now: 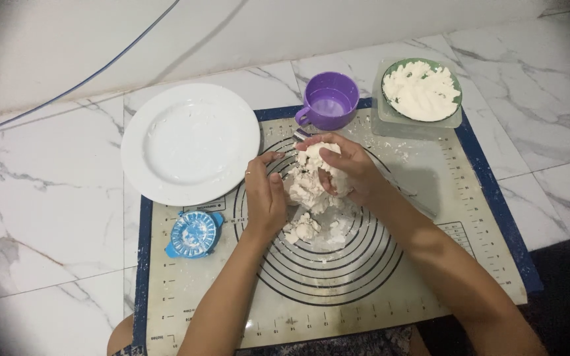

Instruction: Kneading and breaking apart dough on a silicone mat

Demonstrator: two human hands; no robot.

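Now both hands, left hand & right hand, hold w/ curled fingers the dough lump over the baking mat.

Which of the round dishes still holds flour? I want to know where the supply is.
The green bowl at the mat's far right corner: it is heaped with white flour. The white plate shows only smears, and the purple cup looks empty.

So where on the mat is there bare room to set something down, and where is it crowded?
Bare mat lies in front of the wrists, and right of the right hand below the green bowl. It is crowded around the dough between the right and left hand, and along the top by the white plate, purple cup and blue press.
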